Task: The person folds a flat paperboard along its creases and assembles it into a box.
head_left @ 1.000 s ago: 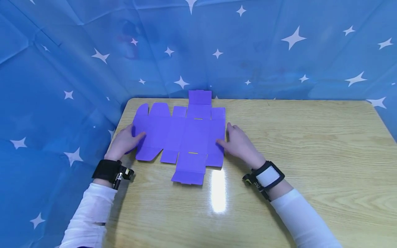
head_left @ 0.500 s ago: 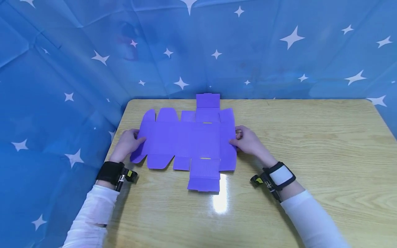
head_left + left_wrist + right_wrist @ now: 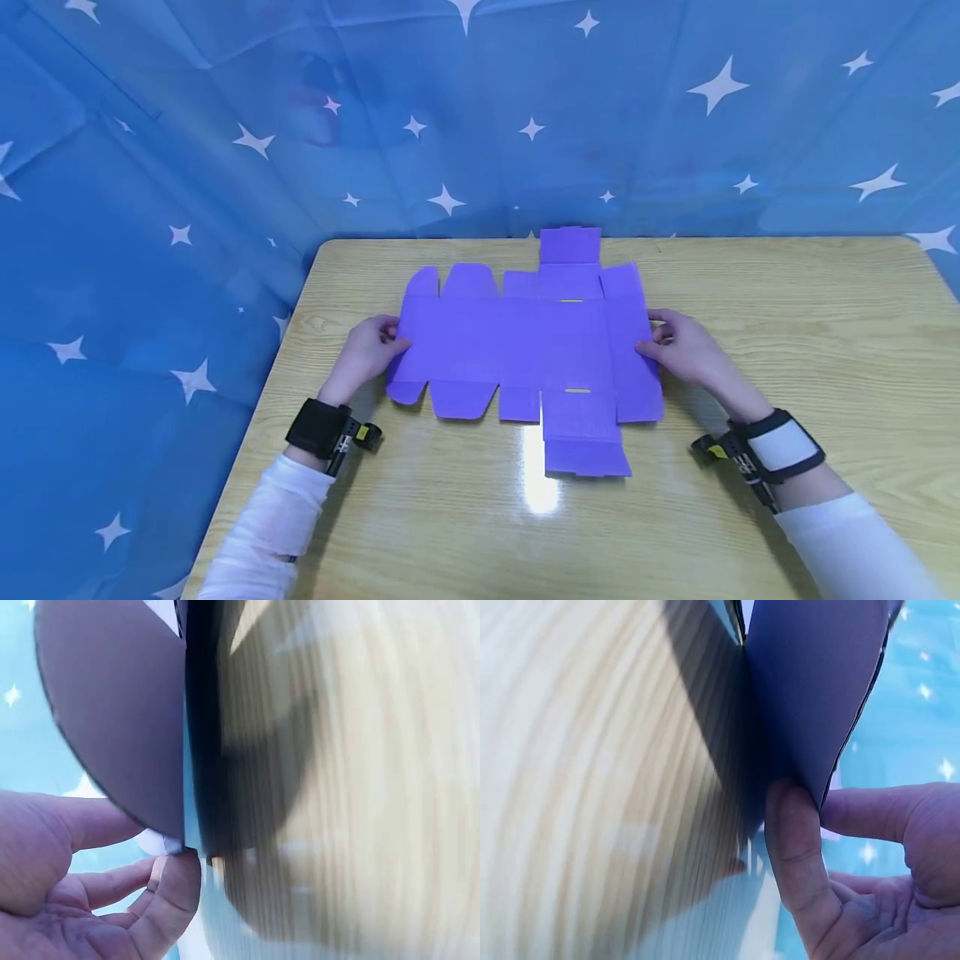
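Left hand and right hand pinch purple cardboard at opposite ends, apparently above the table.

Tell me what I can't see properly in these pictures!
Middle of the purple cardboard's underside: its own top hides it in the head view; the wrist views show only parts near the left hand and right hand.
Table's near edge: cut off by the head view's bottom edge.
White sleeves: cut off there too.
Behind the blue cloth: hidden by the cloth, head view.
Wood grain: blurred, left wrist view.
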`<state>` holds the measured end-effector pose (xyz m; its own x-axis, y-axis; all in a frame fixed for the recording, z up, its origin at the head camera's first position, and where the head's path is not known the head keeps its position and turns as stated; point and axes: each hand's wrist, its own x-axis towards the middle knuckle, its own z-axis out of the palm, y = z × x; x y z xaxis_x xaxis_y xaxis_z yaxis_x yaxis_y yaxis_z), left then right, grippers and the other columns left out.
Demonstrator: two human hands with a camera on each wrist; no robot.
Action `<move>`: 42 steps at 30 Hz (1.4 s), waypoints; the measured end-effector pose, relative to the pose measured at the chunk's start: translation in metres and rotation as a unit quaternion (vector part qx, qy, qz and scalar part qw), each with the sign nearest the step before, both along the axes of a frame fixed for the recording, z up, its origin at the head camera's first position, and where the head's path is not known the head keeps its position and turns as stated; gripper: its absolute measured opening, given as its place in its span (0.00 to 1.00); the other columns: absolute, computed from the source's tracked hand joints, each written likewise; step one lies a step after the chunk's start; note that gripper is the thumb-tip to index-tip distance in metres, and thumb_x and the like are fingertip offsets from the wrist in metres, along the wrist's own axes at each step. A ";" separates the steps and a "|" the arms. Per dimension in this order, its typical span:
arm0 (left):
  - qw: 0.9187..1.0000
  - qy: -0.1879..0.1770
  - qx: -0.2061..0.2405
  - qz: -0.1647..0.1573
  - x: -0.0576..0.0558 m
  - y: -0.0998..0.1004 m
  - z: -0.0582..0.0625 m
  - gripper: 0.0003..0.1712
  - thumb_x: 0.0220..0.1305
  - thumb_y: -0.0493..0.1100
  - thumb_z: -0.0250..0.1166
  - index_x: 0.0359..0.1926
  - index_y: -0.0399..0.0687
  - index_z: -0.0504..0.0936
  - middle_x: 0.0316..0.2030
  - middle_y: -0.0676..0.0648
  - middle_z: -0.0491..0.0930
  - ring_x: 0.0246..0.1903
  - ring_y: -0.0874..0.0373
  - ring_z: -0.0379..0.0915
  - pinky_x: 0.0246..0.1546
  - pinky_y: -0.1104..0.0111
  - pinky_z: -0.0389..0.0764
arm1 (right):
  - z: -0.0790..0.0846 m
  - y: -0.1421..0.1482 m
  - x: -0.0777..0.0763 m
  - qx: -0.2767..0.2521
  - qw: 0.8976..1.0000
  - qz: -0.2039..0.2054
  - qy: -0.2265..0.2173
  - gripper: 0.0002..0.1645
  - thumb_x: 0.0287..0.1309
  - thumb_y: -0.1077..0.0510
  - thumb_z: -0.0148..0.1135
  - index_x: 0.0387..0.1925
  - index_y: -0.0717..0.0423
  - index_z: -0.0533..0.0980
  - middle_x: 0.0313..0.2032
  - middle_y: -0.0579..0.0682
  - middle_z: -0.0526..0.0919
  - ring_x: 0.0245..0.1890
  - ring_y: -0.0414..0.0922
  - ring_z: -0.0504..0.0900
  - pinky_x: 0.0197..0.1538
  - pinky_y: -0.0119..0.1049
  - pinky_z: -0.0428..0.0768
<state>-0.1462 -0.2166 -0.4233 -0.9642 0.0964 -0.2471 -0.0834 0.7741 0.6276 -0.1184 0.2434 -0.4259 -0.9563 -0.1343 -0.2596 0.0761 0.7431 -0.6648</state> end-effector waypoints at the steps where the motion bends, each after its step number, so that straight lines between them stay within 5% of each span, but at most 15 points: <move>1: 1.000 0.002 0.008 -0.003 0.002 0.008 -0.001 0.28 0.74 0.39 0.63 0.68 0.26 0.74 0.51 0.34 0.81 0.50 0.45 0.80 0.51 0.59 0.82 | 0.000 0.010 0.002 0.009 1.000 -0.002 0.003 0.40 0.69 0.57 0.64 0.72 0.78 0.63 0.42 0.65 0.85 0.37 0.45 0.81 0.36 0.31 0.76; 8: 0.999 0.010 0.012 -0.038 0.023 0.053 -0.007 0.23 0.67 0.37 0.70 0.60 0.29 0.82 0.45 0.38 0.85 0.44 0.49 0.83 0.45 0.67 0.81 | 0.002 0.065 0.014 0.062 0.998 -0.022 0.026 0.34 0.70 0.57 0.64 0.66 0.79 0.69 0.44 0.70 0.85 0.44 0.60 0.85 0.38 0.29 0.76; 16: 0.996 0.034 -0.037 -0.076 0.026 0.063 -0.003 0.23 0.64 0.42 0.73 0.55 0.32 0.85 0.41 0.40 0.86 0.40 0.50 0.81 0.45 0.60 0.81 | 0.001 0.078 0.021 0.068 0.997 -0.029 0.023 0.34 0.72 0.55 0.63 0.66 0.80 0.69 0.47 0.73 0.85 0.51 0.68 0.84 0.40 0.29 0.76; 20: 0.995 0.040 -0.043 -0.087 0.015 0.059 0.007 0.29 0.69 0.47 0.70 0.63 0.32 0.80 0.51 0.34 0.87 0.48 0.43 0.85 0.52 0.52 0.85 | 0.003 0.085 0.029 0.059 0.998 -0.031 0.011 0.37 0.75 0.51 0.60 0.68 0.79 0.67 0.51 0.74 0.85 0.48 0.64 0.87 0.39 0.28 0.78; 27: 0.992 0.057 -0.020 -0.114 -0.018 0.067 0.016 0.37 0.75 0.51 0.64 0.76 0.37 0.68 0.70 0.31 0.74 0.68 0.35 0.74 0.70 0.44 0.76 | 0.008 0.104 0.063 0.043 0.999 -0.015 0.006 0.38 0.76 0.51 0.60 0.68 0.81 0.66 0.44 0.69 0.89 0.29 0.27 0.82 0.35 0.24 0.81; 35: 0.986 0.076 -0.037 -0.146 -0.046 0.096 0.015 0.39 0.74 0.53 0.65 0.77 0.37 0.67 0.74 0.34 0.72 0.75 0.38 0.67 0.78 0.48 0.68 | 0.004 0.100 0.087 0.032 0.999 -0.004 -0.012 0.36 0.71 0.53 0.66 0.65 0.80 0.71 0.40 0.58 0.90 0.32 0.22 0.79 0.34 0.27 0.84; 42: 0.980 0.073 -0.046 -0.179 -0.060 0.117 0.013 0.35 0.75 0.51 0.64 0.75 0.39 0.71 0.66 0.35 0.80 0.63 0.42 0.80 0.66 0.51 0.80 | 0.006 0.090 0.090 0.026 1.000 -0.003 -0.010 0.34 0.68 0.57 0.68 0.64 0.80 0.72 0.37 0.54 0.89 0.31 0.22 0.78 0.34 0.26 0.82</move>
